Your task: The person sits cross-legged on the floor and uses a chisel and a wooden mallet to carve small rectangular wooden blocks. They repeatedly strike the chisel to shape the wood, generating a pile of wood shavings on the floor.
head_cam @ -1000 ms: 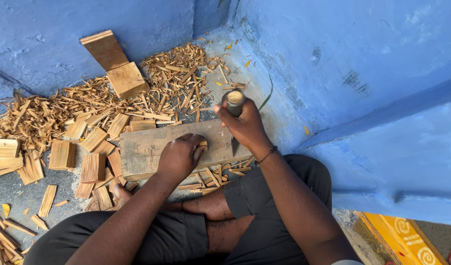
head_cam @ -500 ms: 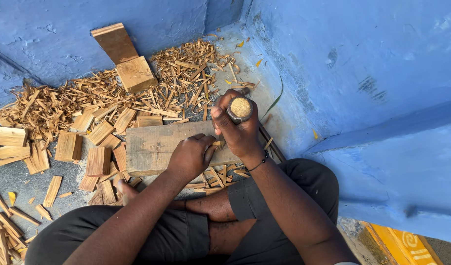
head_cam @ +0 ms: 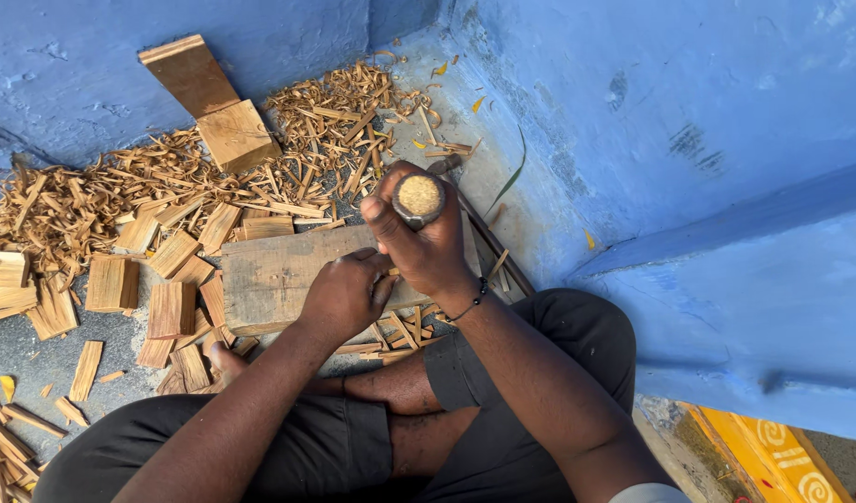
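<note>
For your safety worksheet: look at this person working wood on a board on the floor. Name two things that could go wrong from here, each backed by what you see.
1. The left hand rests on the wooden board right beside the right hand, which grips a round-handled tool; a slip could probably hurt the fingers.
2. A bare foot lies among loose wood chips, so splinters seem likely.
</note>
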